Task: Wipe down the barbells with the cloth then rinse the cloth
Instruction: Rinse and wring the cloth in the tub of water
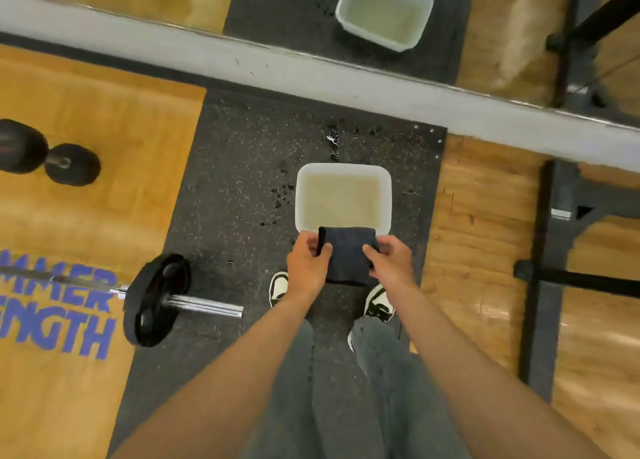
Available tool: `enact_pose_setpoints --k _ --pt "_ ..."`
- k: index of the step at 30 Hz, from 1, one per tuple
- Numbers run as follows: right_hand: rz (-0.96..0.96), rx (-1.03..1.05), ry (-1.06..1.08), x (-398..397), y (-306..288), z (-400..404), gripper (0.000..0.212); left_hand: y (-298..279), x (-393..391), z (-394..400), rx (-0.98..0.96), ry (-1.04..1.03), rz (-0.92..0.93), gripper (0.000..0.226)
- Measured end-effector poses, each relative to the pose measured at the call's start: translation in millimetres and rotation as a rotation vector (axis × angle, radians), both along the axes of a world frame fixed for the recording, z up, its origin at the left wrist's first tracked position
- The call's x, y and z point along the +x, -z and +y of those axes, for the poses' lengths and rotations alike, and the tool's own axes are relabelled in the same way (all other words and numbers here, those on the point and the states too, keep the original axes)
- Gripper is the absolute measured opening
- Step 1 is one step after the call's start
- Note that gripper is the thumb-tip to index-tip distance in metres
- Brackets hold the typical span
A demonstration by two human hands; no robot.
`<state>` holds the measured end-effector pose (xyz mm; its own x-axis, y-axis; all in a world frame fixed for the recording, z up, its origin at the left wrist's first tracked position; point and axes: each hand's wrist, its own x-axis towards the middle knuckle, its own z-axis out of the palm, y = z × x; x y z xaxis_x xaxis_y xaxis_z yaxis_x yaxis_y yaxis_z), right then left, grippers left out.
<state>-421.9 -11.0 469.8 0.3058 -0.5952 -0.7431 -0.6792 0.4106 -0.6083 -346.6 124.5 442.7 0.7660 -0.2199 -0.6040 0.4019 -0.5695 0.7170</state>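
Note:
A dark cloth (pixel 346 256) is stretched flat between my two hands, held above the near rim of a white tub (pixel 300 199) of cloudy water on the speckled rubber mat. My left hand (pixel 307 268) pinches the cloth's left edge. My right hand (pixel 389 266) pinches its right edge. A barbell (pixel 204 304) with a black plate (pixel 156 299) lies on the floor to the left, its chrome sleeve pointing toward my feet.
A dumbbell (pixel 45 154) lies on the wooden platform at far left. A mirror (pixel 381 19) above a grey ledge reflects the tub. A black rack frame (pixel 540 268) stands at right. Water drops (pixel 280 195) spot the mat around the tub. My shoes stand just behind the tub.

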Motion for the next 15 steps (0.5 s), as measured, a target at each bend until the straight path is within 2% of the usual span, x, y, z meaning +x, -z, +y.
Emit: enact_pose_setpoints --k 4,8,11,15 --pt "0.114 -0.073 -0.068 20.9 127.0 -23.1 0.022 114.5 17.5 -25.1 0.059 0.003 0.030 0.012" --pt "0.119 -0.176 -0.162 51.8 255.3 -64.5 0.014 243.6 40.5 -65.9 0.075 -0.020 -0.046 0.009" --pt "0.095 -0.243 -0.308 73.3 351.1 -92.6 0.013 338.2 58.6 -105.0 0.078 -0.019 -0.087 0.024" --pt "0.057 -0.293 -0.302 106.0 458.5 -116.0 0.010 442.2 88.1 -145.6 0.205 -0.008 -0.154 0.034"
